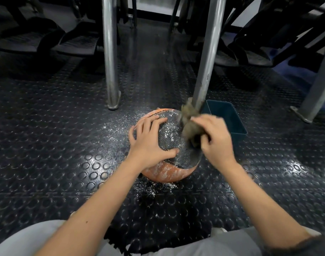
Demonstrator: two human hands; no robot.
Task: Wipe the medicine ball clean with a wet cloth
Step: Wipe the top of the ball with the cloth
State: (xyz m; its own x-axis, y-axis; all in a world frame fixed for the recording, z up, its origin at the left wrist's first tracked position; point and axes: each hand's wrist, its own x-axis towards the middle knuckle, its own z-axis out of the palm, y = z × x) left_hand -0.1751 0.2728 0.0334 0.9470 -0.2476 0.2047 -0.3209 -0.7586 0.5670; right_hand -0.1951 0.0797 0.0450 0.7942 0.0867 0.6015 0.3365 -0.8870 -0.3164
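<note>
Orange-black medicine ball (170,145) | left hand (148,143) fingers spread, pressing it | right hand (216,140) grips blurred cloth (190,124)

Glossy studded rubber floor (65,145), shiny metal posts (110,52), rough-textured ball (169,141).

Left hand (150,143) splayed; right hand (215,139) apparently clenched

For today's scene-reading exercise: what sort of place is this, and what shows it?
Probably a gym: studded black rubber floor, a dusty medicine ball, and steel equipment posts with footplates behind.
</note>
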